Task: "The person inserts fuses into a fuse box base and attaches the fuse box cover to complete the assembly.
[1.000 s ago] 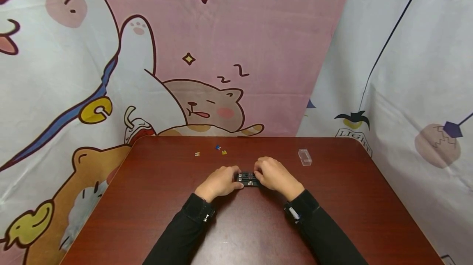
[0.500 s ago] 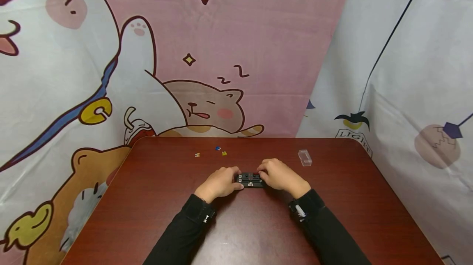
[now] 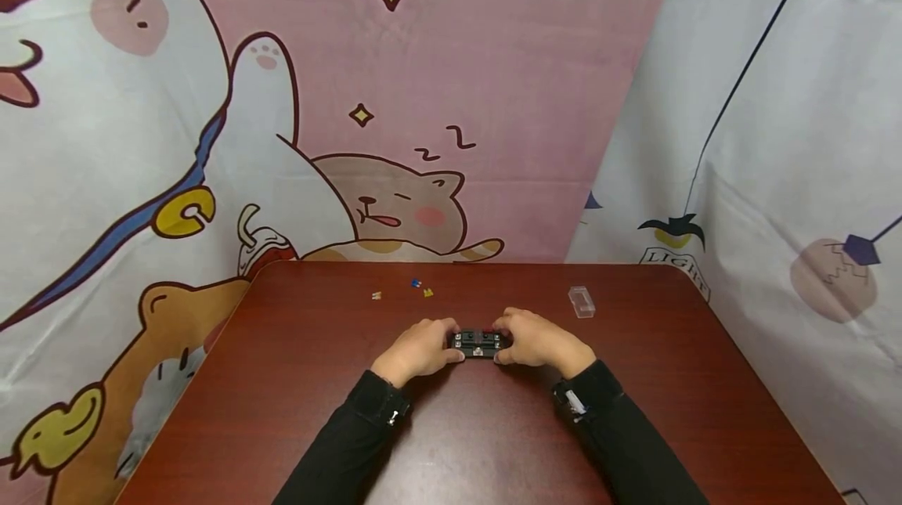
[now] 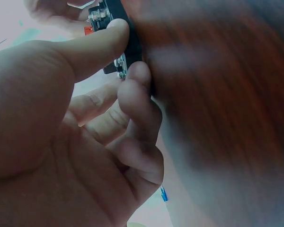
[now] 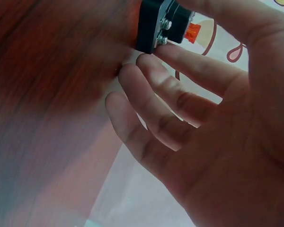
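A black fuse block [image 3: 478, 344] with silver screw terminals lies on the table between the hands. My left hand [image 3: 419, 347] holds its left end, the thumb at the front edge and fingers behind. At the right end is my right hand [image 3: 539, 338], its thumb at the front corner and index finger at the back. An orange-red blade fuse [image 5: 193, 33] stands in the block near that end; it shows as well in the left wrist view. The outer fingers of the right hand are spread, with fingertips close to the tabletop.
Toward the back of the brown table [image 3: 317, 411] lie small blade fuses: a blue one [image 3: 416, 283], a yellow one [image 3: 427, 293] and a pale one [image 3: 377, 296]. A clear plastic box [image 3: 582, 301] sits at the back right. A printed cloth hangs behind.
My right hand has slid right from above the block to its end, and its thumb has spread to the front edge. More of the block's top shows. The left hand stays put.
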The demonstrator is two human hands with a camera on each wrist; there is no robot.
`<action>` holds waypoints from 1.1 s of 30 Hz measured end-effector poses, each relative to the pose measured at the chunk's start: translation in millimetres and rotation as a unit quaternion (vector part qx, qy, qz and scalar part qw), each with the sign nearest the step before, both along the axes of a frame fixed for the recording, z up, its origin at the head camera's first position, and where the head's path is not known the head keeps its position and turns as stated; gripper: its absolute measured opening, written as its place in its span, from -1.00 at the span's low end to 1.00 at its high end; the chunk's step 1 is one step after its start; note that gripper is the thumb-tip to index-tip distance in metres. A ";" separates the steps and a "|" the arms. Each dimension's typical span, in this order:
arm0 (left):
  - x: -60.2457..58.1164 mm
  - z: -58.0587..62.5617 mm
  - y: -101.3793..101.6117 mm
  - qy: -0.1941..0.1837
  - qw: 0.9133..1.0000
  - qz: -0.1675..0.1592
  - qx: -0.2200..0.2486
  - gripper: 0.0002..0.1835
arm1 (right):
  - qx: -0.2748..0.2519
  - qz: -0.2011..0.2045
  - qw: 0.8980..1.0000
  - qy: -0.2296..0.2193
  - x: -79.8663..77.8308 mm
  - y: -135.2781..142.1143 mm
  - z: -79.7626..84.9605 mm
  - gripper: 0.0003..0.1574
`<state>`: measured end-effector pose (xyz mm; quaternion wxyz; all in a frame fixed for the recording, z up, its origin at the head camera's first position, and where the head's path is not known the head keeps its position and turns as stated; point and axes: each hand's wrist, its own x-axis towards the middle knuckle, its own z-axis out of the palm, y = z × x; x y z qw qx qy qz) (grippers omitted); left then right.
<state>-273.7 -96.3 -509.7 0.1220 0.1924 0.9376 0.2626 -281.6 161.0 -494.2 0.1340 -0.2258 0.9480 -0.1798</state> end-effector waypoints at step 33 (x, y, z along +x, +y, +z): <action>3.9 5.8 -1.3 0.023 0.999 -0.014 -0.033 -0.50 | 0.000 0.004 1.000 0.018 -0.4 -1.7 -5.6 -0.43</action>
